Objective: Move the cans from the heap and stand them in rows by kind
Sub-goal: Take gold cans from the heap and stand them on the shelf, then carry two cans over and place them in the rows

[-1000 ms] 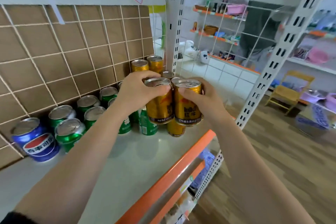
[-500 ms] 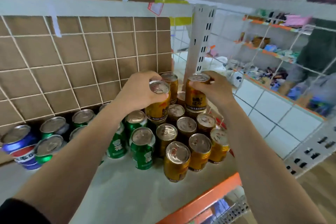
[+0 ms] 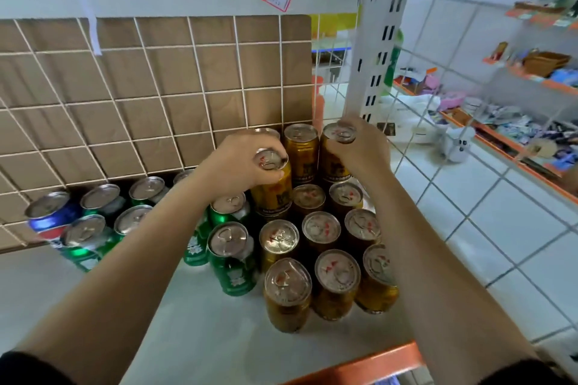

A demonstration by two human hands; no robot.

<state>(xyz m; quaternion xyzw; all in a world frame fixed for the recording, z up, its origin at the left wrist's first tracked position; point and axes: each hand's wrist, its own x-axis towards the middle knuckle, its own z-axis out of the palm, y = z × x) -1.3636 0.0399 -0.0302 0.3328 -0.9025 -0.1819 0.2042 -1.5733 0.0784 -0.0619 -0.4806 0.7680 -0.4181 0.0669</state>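
- Watching from beside the shelf [image 3: 200, 341]: both arms reach in over the cans, hands at the back of the gold block [image 3: 322, 259].
- left hand [image 3: 240, 166]: gripping a gold can from above, fingers curled round its rim, lid showing between thumb and fingers. Call it left gold can [image 3: 272, 194].
- right hand [image 3: 364, 150]: same grip from the top, fingers wrapped over the rim of right gold can [image 3: 336, 167].
- Both held cans are upright. Their bases are hidden, so I can't tell if they touch the shelf.
- 1 more gold can [image 3: 301, 153] stands between the 2 held ones, touching or nearly touching both.
- Gold block: the front 2 rows are 3 cans each, upright, packed side by side. Behind them, 2 more lids show just beside left gold can.
- green cans [image 3: 233, 262]: upright, grouped just left of the gold block, partly hidden under the left forearm, running back toward the wire grid [image 3: 200, 87].
- blue can [image 3: 51, 220]: far left, tilted, against the grid, green cans just beside it.
- Behind the grid: brown cardboard [image 3: 150, 72].
- white post [image 3: 377, 53]: slotted upright, just behind the right hand.
- orange lip [image 3: 362, 364] runs along the shelf's front edge, between the forearms.
- Right of the post, through the wire: white tiles, cluttered shelves, blurred.
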